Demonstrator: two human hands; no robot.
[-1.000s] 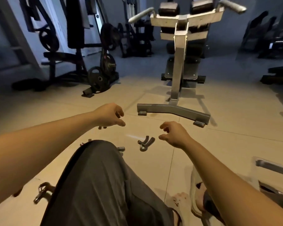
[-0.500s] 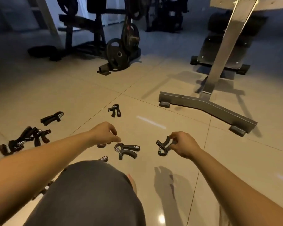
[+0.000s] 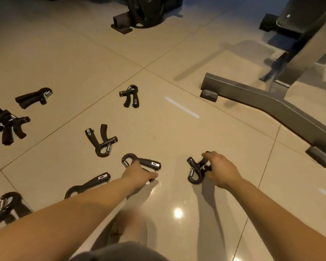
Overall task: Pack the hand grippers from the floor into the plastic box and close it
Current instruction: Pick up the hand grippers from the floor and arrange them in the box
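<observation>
I was at the pick-up step, left hand [image 3: 137, 175] clamped on 1 hand gripper [image 3: 151, 163], right hand [image 3: 221, 169] on a 2nd gripper [image 3: 193, 174]; next I needed to lift both off the floor [image 3: 177, 129].

A gym (weight plate [image 3: 143, 8], bench frame [image 3: 271, 108]).

no text legible anywhere; small pale label patches [image 3: 154, 164] on handles of several hand grippers [image 3: 107, 142], too small and blurred to read; brand or number indiscernible

Weight plate [image 3: 147, 8] and bench base [image 3: 267, 108] rest on tiles [image 3: 64, 53].
</observation>
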